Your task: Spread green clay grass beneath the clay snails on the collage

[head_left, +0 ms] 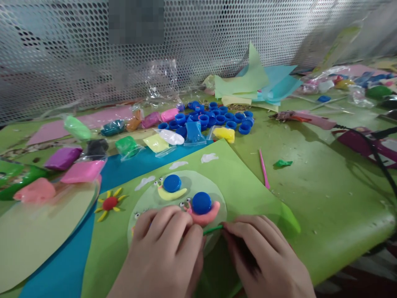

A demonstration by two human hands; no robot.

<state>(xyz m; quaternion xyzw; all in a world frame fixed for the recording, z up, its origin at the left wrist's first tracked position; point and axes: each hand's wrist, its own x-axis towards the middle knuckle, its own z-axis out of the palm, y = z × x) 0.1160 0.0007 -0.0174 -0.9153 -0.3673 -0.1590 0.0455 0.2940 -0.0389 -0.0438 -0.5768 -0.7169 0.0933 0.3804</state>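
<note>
Between my two hands runs a thin green strand of modelling clay (213, 229), pinched at its right end by my right hand (266, 252). My left hand (166, 244) is closed at the strand's other end, its fingertips partly hidden. Both hands are over a green sheet (248, 186) bearing a pale round disc (198, 178). On the disc are a yellow clay snail (170, 194) and a pink clay snail (206, 217), each with a blue bottle cap as shell. A third figure is mostly covered by my left hand. A clay sun (110, 203) lies left of the disc.
Many blue bottle caps (203, 120) are heaped behind the sheet. Bagged clay (63, 158) in several colours lies along the back and left. A pink modelling stick (264, 169), a green scrap (283, 163) and a corded glue gun (310, 118) lie to the right.
</note>
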